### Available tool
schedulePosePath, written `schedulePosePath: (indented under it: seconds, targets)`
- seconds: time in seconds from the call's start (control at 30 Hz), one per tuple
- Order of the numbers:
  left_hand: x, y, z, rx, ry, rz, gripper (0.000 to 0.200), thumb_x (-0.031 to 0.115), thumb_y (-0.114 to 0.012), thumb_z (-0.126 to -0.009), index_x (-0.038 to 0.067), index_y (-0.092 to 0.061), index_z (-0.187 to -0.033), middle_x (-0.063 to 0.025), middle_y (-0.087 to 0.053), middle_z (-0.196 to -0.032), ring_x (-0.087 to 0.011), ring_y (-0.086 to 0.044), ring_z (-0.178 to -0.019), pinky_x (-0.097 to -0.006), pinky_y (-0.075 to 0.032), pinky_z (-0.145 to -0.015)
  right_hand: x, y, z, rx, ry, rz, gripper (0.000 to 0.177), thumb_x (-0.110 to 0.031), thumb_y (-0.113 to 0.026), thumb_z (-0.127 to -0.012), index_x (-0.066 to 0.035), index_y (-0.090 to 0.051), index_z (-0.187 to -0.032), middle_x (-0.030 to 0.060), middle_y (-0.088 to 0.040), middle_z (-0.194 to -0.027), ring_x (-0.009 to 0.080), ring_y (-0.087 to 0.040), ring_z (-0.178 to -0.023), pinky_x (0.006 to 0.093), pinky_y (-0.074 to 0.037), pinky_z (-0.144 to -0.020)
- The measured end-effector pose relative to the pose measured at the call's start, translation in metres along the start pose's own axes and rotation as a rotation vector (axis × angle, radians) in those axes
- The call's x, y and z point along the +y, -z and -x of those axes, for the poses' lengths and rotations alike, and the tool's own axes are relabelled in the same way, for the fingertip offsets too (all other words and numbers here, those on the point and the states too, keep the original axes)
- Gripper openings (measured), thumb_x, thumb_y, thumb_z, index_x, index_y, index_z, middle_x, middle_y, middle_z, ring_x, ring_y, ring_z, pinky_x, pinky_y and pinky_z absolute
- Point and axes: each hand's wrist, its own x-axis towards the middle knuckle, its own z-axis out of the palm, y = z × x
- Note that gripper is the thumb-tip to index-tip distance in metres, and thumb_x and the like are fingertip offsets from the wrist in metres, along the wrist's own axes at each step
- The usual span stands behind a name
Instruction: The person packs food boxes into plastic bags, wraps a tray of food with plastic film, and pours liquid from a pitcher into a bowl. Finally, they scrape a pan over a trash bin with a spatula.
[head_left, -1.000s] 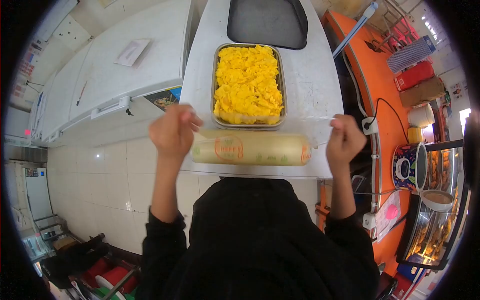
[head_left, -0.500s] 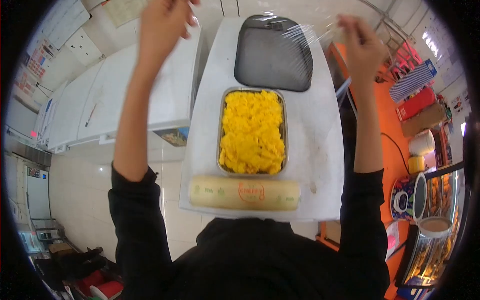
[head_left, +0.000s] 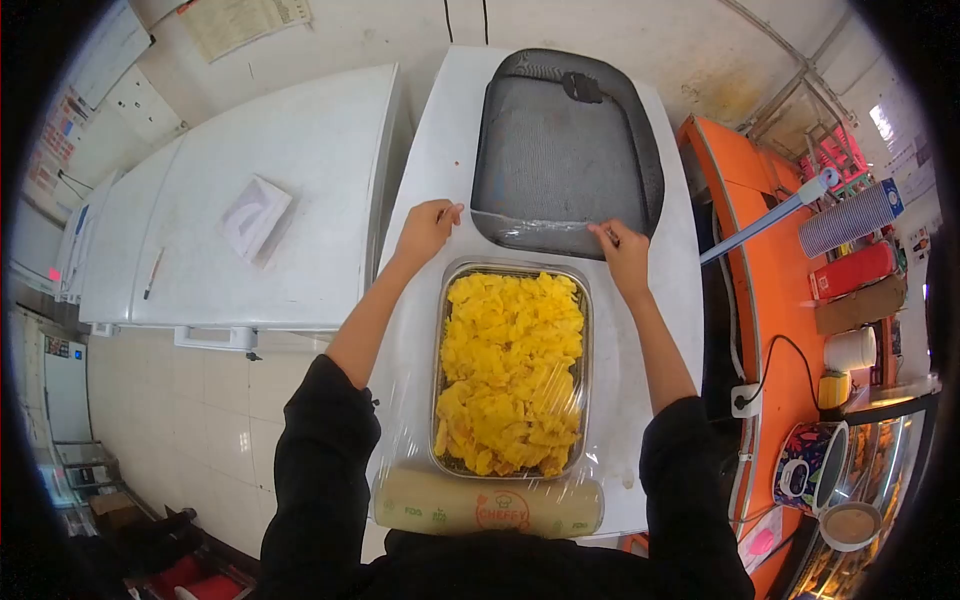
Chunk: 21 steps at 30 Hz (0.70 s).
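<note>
Film (head_left: 533,222) is pinched by left hand (head_left: 430,230) and right hand (head_left: 624,256), fingertips closed; even tension is best applied, wrinkles avoided over food tray (head_left: 588,345).

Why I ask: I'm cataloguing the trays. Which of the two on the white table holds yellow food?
The silvery metal tray beside the film roll: yellow food fills it, under clear film. The larger black tray beyond it has none.

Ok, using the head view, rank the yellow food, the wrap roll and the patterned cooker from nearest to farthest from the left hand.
1. Yellow food: mid-table, just below the left hand in view.
2. Wrap roll: at the table's near edge.
3. Patterned cooker: far right, beyond the right arm.
</note>
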Motion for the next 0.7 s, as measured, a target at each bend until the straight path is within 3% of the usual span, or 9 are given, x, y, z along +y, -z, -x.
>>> schedulePosePath:
  seconds: [0.13,0.2,0.3,0.4,0.47,0.57,0.6,0.67,0.7]
  targets:
    - [-0.025,-0.022,0.016,-0.008,0.104,0.035,0.030,0.024,-0.053,-0.083,0.000,-0.056,-0.065,-0.0097,-0.048,-0.049,-0.0158,-0.045,-0.043,-0.0290,-0.037,-0.045,0.023,-0.020,0.033,0.021,0.090,0.031,0.023,-0.020,-0.064,-0.075,0.000,-0.054,-0.067,0.0147,-0.053,-0.057,0.0254,-0.052,-0.047,0.0314,-0.038,-0.045]
    - [-0.027,-0.022,0.029,-0.011,0.123,0.038,0.029,0.024,-0.053,-0.082,-0.001,-0.057,-0.066,-0.0107,-0.049,-0.049,-0.0164,-0.045,-0.043,-0.0294,-0.037,-0.045,0.023,-0.025,0.052,-0.095,-0.009,0.008,0.019,-0.016,-0.062,-0.076,0.001,-0.053,-0.070,0.0166,-0.054,-0.060,0.0313,-0.053,-0.052,0.0331,-0.040,-0.048]
    - [-0.023,-0.016,0.058,0.002,0.092,-0.082,0.023,0.019,-0.053,-0.081,-0.002,-0.058,-0.072,-0.0153,-0.052,-0.056,-0.0245,-0.047,-0.047,-0.0317,-0.038,-0.049,0.011,-0.020,0.077,-0.101,-0.195,-0.070,0.015,-0.010,-0.058,-0.077,0.001,-0.052,-0.071,0.0186,-0.053,-0.060,0.0339,-0.052,-0.053,0.0333,-0.040,-0.048]
    - [-0.023,-0.023,0.099,0.157,-0.092,-0.157,0.020,0.015,-0.051,-0.081,-0.004,-0.056,-0.077,-0.0193,-0.052,-0.063,-0.0336,-0.048,-0.056,-0.0343,-0.039,-0.054,-0.008,-0.011,0.105,-0.134,-0.298,-0.107,0.010,-0.007,-0.049,-0.080,0.002,-0.050,-0.075,0.0231,-0.052,-0.067,0.0376,-0.051,-0.059,0.0354,-0.039,-0.052]
    - [0.004,-0.017,0.128,0.098,0.002,0.100,0.018,0.013,-0.048,-0.081,-0.004,-0.054,-0.079,-0.0208,-0.051,-0.066,-0.0378,-0.047,-0.063,-0.0357,-0.039,-0.056,-0.015,-0.013,0.125,-0.136,-0.294,-0.168,0.009,-0.006,-0.044,-0.081,0.002,-0.047,-0.080,0.0254,-0.050,-0.072,0.0404,-0.049,-0.064,0.0379,-0.039,-0.055]
    - [0.005,0.024,0.184,-0.146,0.028,-0.155,0.018,0.013,-0.046,-0.082,-0.004,-0.052,-0.080,-0.0200,-0.051,-0.067,-0.0333,-0.050,-0.063,-0.0335,-0.041,-0.059,-0.027,0.014,0.160,-0.177,-0.254,-0.147,0.009,-0.007,-0.044,-0.080,0.002,-0.046,-0.079,0.0248,-0.050,-0.070,0.0407,-0.047,-0.062,0.0373,-0.038,-0.054]
    - [0.007,0.038,0.211,-0.179,0.100,-0.144,0.018,0.013,-0.046,-0.082,-0.003,-0.052,-0.080,-0.0181,-0.052,-0.066,-0.0299,-0.052,-0.063,-0.0326,-0.041,-0.059,-0.033,0.032,0.176,-0.245,-0.306,-0.108,0.011,-0.008,-0.044,-0.081,0.002,-0.047,-0.079,0.0229,-0.049,-0.067,0.0372,-0.047,-0.059,0.0362,-0.038,-0.053]
    - [-0.002,0.062,0.272,-0.103,0.316,0.081,0.026,0.021,-0.040,-0.088,-0.002,-0.051,-0.082,-0.0077,-0.053,-0.068,-0.0169,-0.051,-0.063,-0.0302,-0.040,-0.059,-0.041,0.062,0.221,-0.279,-0.669,-0.387,0.015,-0.013,-0.044,-0.083,0.000,-0.051,-0.079,0.0151,-0.052,-0.062,0.0266,-0.049,-0.055,0.0335,-0.038,-0.052]
    - [-0.008,0.066,0.306,0.105,0.418,0.287,0.032,0.028,-0.037,-0.089,0.000,-0.052,-0.084,-0.0054,-0.053,-0.070,-0.0146,-0.051,-0.066,-0.0308,-0.041,-0.061,-0.036,0.073,0.255,-0.221,-0.644,-0.346,0.023,-0.018,-0.041,-0.087,-0.002,-0.049,-0.072,0.0078,-0.049,-0.059,0.0167,-0.046,-0.052,0.0275,-0.036,-0.048]
